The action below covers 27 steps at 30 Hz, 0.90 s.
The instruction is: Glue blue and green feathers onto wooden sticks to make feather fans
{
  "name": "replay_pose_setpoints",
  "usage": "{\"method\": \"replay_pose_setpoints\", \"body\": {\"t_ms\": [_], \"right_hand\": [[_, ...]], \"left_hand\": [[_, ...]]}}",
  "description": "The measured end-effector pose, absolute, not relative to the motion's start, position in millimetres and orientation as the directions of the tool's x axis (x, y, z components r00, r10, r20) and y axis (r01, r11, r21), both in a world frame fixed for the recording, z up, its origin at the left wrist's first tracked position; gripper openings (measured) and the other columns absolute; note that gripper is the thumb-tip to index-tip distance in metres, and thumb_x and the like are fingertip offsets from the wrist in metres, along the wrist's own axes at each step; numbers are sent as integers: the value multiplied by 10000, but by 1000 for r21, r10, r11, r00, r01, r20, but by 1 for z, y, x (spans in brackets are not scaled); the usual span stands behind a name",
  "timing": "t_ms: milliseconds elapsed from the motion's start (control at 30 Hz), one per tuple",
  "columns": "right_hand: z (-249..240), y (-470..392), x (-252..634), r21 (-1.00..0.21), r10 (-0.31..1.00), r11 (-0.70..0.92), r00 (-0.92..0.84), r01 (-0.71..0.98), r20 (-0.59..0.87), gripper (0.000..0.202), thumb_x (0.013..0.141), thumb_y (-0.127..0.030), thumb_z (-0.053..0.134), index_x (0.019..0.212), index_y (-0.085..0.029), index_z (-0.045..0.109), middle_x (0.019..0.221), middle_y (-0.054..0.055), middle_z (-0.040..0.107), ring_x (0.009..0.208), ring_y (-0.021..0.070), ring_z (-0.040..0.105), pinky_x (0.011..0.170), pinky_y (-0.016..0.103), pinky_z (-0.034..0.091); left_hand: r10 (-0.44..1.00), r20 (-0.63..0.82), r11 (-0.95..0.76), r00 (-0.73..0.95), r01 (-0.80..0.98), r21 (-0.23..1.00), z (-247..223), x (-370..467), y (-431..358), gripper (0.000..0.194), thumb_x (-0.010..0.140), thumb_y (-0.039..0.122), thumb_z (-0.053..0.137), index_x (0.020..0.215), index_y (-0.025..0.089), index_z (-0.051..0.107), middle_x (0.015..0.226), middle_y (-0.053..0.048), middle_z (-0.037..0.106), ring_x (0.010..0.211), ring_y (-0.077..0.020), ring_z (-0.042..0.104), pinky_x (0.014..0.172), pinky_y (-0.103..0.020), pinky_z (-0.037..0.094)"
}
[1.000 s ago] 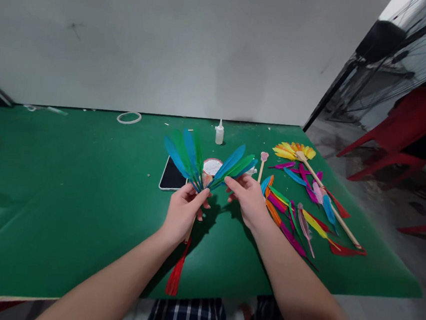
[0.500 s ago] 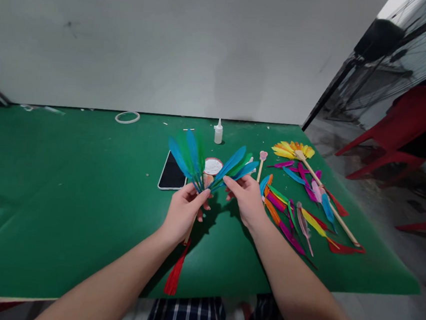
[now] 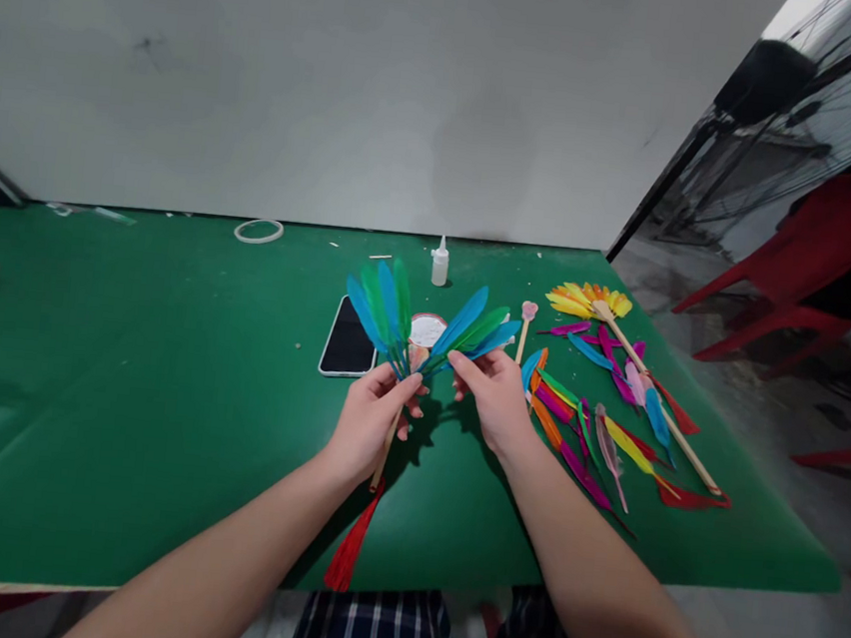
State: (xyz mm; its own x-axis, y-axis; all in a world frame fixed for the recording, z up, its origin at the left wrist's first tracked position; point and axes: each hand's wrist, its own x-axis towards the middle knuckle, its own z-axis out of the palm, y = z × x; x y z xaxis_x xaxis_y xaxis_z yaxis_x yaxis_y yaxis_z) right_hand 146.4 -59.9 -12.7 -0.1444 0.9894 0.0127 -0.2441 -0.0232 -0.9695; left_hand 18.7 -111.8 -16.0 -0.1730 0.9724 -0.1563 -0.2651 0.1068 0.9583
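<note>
Left hand (image 3: 368,422) pinches a fan of blue and green feathers on a thin wooden stick (image 3: 424,331) at the point where the quills meet, thumb and fingers closed around the stick, fan held upright just above the green felt-covered table (image 3: 126,380). A red tassel (image 3: 347,550) hangs from the stick's lower end, over the near table edge. Right hand (image 3: 497,398) touches the fan's right side, fingertips pinching the lower part of a blue feather there, remaining fingers curled. Both hands are close together near table centre.

Behind the fan: round white lidded tub (image 3: 428,330), partly hidden by the feathers; black smartphone (image 3: 348,350) lying flat just left of it; small white glue bottle (image 3: 440,263) upright farther back. White ring (image 3: 258,232) near the far edge. Right of the right hand, a loose pile of multicoloured feathers (image 3: 587,435) lies on the felt, beside it a yellow-orange feather fan on a long stick (image 3: 593,301) and a small pink-topped wooden stick (image 3: 524,327). Red plastic chair (image 3: 815,256) off the table, right.
</note>
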Motion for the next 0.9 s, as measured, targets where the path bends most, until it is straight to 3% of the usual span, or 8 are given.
{"method": "replay_pose_setpoints", "body": {"t_ms": [333, 900], "right_hand": [[-11, -59, 146, -971, 989, -56, -149, -233, -22, 242, 630, -379, 661, 706, -180, 545, 574, -47, 547, 470, 73, 477, 385, 181, 379], [-12, -60, 146, -966, 977, -71, -211, -249, -17, 287, 618, -411, 676, 753, -177, 579, 610, -27, 561, 512, 84, 503, 396, 189, 414]], "left_hand": [[977, -78, 46, -201, -157, 987, -13, 19, -114, 245, 692, 329, 649, 835, 144, 578, 671, 12, 559, 505, -77, 507, 327, -145, 380], [977, -113, 68, -183, -237, 969, -17, 18, -112, 252, 686, 327, 659, 856, 155, 591, 680, 13, 578, 495, -70, 506, 320, -135, 362]]}}
